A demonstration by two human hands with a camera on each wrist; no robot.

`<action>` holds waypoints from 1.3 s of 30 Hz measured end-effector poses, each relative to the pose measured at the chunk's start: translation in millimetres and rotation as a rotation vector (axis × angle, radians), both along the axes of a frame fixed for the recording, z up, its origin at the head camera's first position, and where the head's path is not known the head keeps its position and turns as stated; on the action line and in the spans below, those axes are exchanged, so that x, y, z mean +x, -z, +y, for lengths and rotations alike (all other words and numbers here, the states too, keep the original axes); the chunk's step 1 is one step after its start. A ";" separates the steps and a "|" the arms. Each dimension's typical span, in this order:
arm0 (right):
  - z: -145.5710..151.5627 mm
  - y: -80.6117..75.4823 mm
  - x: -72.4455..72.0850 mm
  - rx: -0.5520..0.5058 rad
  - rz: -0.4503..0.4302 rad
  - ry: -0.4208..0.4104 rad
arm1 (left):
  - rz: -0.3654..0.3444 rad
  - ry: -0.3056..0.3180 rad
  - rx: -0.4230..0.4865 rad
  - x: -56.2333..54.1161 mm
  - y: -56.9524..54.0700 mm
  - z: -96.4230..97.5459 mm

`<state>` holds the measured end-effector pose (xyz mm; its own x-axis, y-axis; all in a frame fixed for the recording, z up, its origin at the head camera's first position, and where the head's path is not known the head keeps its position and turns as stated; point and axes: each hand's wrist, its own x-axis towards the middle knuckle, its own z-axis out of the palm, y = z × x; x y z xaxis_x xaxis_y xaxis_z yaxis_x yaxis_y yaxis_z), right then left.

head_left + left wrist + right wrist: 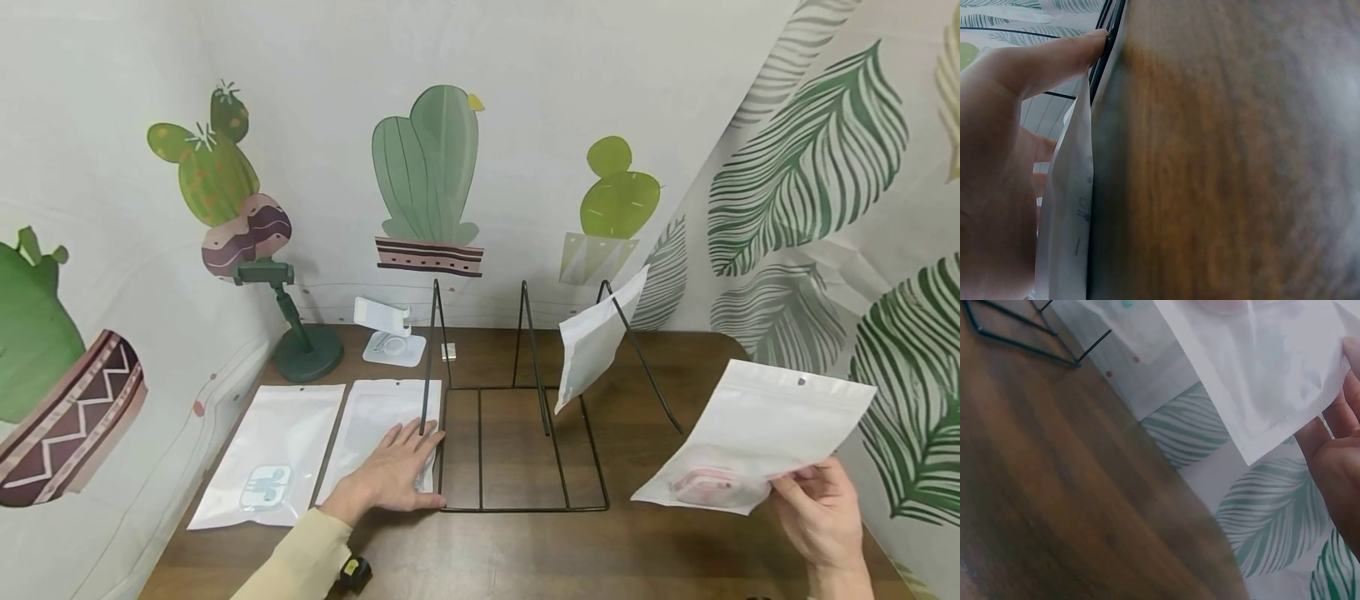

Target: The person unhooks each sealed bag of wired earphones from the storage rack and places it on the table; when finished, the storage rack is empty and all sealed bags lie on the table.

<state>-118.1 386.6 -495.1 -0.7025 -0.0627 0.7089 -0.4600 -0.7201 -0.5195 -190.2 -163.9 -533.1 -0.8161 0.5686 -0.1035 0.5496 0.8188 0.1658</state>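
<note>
"What's sitting nearest us?"

"The right hand (821, 508), low at the right of the table (487, 558). Its thumb is pressing on a white bag (772, 417) and its fingers are curling in behind, so it's pinching just the side edge"

"And the left hand (397, 471)?"

"It's gripping nothing. It's lying palm down, fingers spreading, resting on a flat bag (382, 404), while its thumb is touching the near left corner of the wire rack (525, 509)"

"Which way is the white bag lying from them?"

"It's tilting up to the left of the right hand and beyond it, well apart from the left one. Its long axis is slanting from near left to far right, the end with the hole pointing away, and something pink (705, 483) is showing through the near end. The rack is standing between it and the left hand"

"How is the right hand turning?"

"Its wrist is pointing away from the person, with the fingers facing in toward the rack"

"Anything farther off?"

"An earphone bag (288, 425) is lying left of the flat one, another bag (596, 350) is standing aslant in the rack's right part, and a green stand (307, 354) and a white stand (393, 348) are sitting near the wall"
</note>
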 end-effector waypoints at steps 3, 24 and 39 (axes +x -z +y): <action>0.6 5.5 -2.0 0.016 -0.039 0.020 | 0.003 -0.001 -0.002 0.0 -0.3 -0.2; 9.3 33.2 -19.9 0.183 -0.234 0.127 | 0.011 0.011 -0.009 -1.1 -1.6 -1.1; 10.6 39.4 -28.6 0.309 -0.332 0.129 | 0.005 0.003 -0.015 -2.2 0.6 -0.8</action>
<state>-146.7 397.2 -534.6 -0.9038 -0.1328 0.4068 -0.3085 -0.4567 -0.8344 -192.4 -164.7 -533.6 -0.8150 0.5693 -0.1080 0.5527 0.8197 0.1502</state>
